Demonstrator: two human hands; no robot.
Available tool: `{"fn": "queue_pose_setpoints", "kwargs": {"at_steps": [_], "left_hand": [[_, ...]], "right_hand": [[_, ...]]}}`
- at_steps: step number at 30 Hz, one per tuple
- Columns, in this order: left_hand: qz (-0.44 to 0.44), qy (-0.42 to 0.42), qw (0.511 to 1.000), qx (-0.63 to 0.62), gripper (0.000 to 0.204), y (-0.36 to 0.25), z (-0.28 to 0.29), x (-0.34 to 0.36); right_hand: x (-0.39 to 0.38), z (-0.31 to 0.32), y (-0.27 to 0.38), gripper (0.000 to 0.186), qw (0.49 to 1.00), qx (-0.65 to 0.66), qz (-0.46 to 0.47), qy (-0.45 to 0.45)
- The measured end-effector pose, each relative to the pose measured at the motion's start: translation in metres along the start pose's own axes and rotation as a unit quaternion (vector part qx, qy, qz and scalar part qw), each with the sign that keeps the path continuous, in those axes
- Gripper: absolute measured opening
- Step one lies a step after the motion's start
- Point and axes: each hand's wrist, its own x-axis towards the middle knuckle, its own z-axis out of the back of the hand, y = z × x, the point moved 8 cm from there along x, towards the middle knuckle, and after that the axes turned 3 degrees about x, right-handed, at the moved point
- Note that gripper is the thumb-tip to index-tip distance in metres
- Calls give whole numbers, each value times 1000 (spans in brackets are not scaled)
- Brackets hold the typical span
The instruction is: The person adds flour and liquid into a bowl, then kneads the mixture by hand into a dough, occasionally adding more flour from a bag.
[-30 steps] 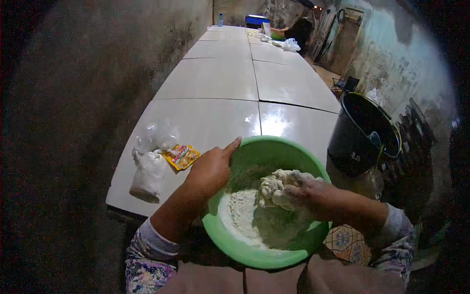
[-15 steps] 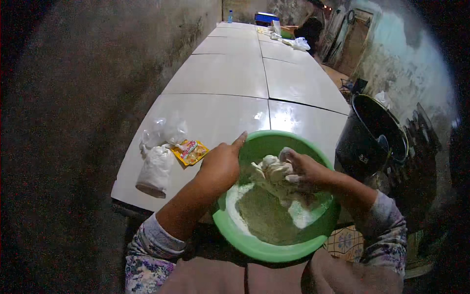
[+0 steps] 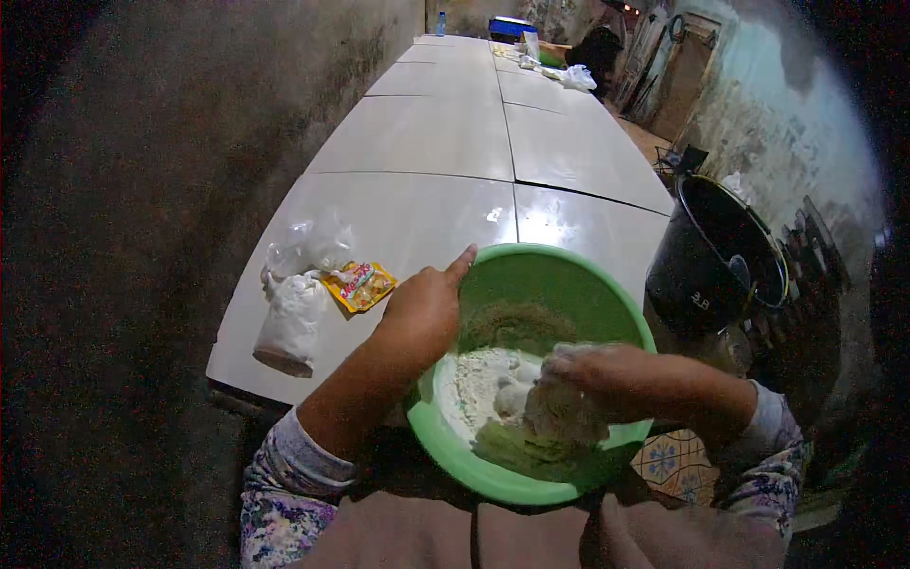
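My left hand (image 3: 431,313) is closed on the left rim of a large green bowl (image 3: 549,271), its index finger lying along the edge. My right hand (image 3: 597,375) is down inside the bowl, fingers curled on a floury dough lump (image 3: 559,408) and partly smeared by motion. Pale loose flour (image 3: 474,384) lies in the bowl's left half. To the left of my left hand are a bag of white powder (image 3: 294,327), crumpled clear plastic (image 3: 308,242) and a yellow packet (image 3: 358,284).
The long white tiled table (image 3: 427,133) runs away from me beside a stained wall. A black bucket (image 3: 692,275) stands at the right. At the far end are a blue container (image 3: 510,28), a bottle (image 3: 441,24) and several white bags (image 3: 578,78).
My right hand lifted and turned the dough, then came back down into the bowl with it, pushing among the flour. My left hand has stayed on the rim.
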Motion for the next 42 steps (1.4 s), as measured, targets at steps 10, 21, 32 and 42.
{"fn": "queue_pose_setpoints", "kwargs": {"at_steps": [10,21,32,42], "left_hand": [[-16,-34,999,6,59,-6,7,2],[-14,-30,999,-7,62,0,1,6],[-1,-21,1000,7,60,-4,4,2],[-15,-43,999,-12,56,2,3,1]], "right_hand": [[71,-24,-9,26,991,97,-90,-31],[85,-38,-72,42,856,440,-251,-107],[107,12,-33,56,980,189,-25,48],[51,27,29,57,1000,1,-3,13]]}}
